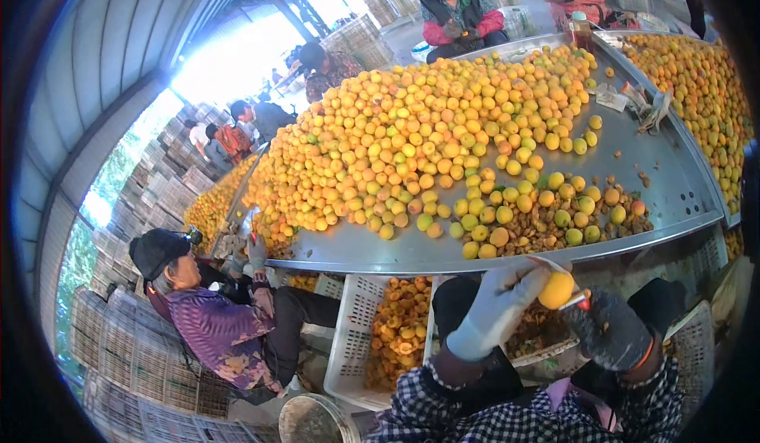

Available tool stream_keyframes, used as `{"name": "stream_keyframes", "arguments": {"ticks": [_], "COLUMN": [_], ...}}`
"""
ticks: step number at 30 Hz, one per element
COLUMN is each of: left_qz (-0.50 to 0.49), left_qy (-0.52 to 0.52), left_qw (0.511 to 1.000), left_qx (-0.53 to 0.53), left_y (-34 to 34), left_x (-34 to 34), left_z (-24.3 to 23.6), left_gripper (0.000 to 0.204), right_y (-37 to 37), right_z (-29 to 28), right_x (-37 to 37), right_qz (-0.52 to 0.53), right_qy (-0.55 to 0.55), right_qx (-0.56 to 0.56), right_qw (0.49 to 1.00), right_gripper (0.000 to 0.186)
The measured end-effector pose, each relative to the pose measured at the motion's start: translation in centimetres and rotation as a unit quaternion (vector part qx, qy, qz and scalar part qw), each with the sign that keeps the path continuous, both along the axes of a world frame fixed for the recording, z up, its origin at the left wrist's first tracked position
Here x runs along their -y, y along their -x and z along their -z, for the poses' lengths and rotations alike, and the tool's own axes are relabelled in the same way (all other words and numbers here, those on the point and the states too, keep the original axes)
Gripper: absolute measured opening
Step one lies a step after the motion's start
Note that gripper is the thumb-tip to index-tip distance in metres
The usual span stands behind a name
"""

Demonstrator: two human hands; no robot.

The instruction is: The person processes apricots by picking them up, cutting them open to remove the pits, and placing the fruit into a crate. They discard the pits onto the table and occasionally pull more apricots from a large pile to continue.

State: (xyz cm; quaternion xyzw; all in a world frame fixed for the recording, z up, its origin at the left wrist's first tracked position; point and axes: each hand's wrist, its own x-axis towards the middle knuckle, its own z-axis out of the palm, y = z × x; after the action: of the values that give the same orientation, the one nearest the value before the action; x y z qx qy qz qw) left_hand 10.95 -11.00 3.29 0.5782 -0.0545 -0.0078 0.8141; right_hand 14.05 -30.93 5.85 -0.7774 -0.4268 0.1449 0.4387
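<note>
My left hand (500, 304), in a pale grey-blue glove, grips a yellow-orange apricot (556, 290) over the table's near edge. Close against the fruit is a small knife (579, 300), with a pale blade and some red near its handle. My right hand (611, 334), in a dark glove with an orange band at the wrist, is closed around that knife; its handle is mostly hidden. Beyond my hands, a large heap of whole apricots (396, 142) covers much of the metal table (443, 254). Brown pits and scraps (529, 228) lie among the nearest fruit.
Below the table edge stands a white crate (348, 348) of opened apricot flesh (400, 332). A bucket (313, 419) is at lower left. On my left sits a person in a purple patterned top (218, 316); others work across the table. A bottle (582, 31) stands at the far edge.
</note>
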Motion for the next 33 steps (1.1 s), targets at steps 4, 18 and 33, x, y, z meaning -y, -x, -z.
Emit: {"name": "stream_keyframes", "arguments": {"ticks": [4,18,33], "left_qz": [-0.242,-0.252,-0.087], "left_qy": [0.135,-0.04,-0.125], "left_qw": [0.952,0.966,0.988], "left_qx": [-0.132,-0.035,-0.011], "left_y": [-0.2,-7.4,-15.0], "left_x": [1.9,0.6,-3.6], "left_z": [1.5,1.1,10.2], "left_gripper": [0.024,0.027,0.044], "right_y": [-1.0,-8.0,-16.8], "right_z": [1.8,4.4,13.0], "right_x": [-0.7,-5.1,-6.3], "right_qz": [0.02,0.055,0.096], "right_qy": [-0.004,0.066,0.024], "right_qx": [0.109,0.084,-0.104], "right_qw": [0.994,0.993,0.99], "right_gripper": [0.025,0.037,0.026]}}
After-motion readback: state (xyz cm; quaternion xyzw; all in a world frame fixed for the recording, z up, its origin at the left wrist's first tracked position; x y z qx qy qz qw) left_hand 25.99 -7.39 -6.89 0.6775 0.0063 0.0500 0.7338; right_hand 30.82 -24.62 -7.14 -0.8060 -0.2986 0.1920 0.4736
